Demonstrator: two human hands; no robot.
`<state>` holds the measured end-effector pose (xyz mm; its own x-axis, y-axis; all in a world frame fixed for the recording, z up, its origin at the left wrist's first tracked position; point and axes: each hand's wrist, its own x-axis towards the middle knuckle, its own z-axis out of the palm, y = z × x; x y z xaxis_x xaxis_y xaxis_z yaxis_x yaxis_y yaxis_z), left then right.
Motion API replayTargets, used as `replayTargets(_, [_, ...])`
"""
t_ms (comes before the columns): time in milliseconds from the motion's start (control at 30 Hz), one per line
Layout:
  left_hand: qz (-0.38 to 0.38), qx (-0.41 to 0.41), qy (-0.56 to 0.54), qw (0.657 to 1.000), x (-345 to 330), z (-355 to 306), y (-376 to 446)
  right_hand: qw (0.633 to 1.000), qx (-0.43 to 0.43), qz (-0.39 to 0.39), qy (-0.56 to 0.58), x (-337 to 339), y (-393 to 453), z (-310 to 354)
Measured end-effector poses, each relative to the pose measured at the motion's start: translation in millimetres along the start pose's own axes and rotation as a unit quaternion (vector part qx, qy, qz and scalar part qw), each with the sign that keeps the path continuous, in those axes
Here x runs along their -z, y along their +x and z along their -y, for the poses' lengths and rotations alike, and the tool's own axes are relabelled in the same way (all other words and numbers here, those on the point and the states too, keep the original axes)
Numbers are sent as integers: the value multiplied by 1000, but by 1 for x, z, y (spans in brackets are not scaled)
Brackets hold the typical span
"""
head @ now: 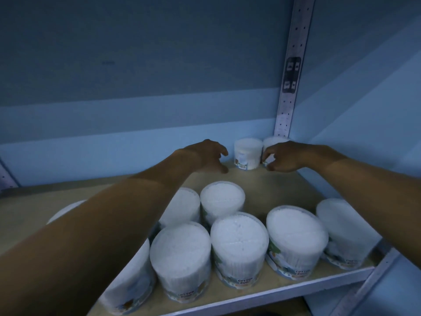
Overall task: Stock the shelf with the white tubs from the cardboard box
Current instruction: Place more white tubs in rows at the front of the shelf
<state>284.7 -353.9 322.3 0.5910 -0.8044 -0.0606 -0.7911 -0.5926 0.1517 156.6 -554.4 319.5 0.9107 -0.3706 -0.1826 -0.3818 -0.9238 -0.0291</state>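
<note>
Two back tubs: I set them [248, 153] touching in the corner, filling rearward first.
Right hand [287, 158]: pinching the corner tub [273, 140].
Left hand [207, 156]: fingers spread, holding nothing.

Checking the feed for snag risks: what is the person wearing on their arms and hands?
Nothing shows. Both forearms are bare up to the frame edge, with no sleeves or cuffs in view. The left hand and the right hand have no gloves, and no watch, bracelet or ring can be made out in the dim light.

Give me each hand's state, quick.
Left hand: open, fingers spread, holding nothing.
Right hand: fingers curled against the back corner tub; real grip cannot be told.
</note>
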Motion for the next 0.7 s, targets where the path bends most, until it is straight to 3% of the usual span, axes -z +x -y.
replayTargets(433, [-15,-14,13,1000,-12,-25,97,994,-14,-98,37,13,50,-38])
replayTargets(700, [-13,-36,-4,999,-21,-31,127,993,-56,-99,29,14,82,-40])
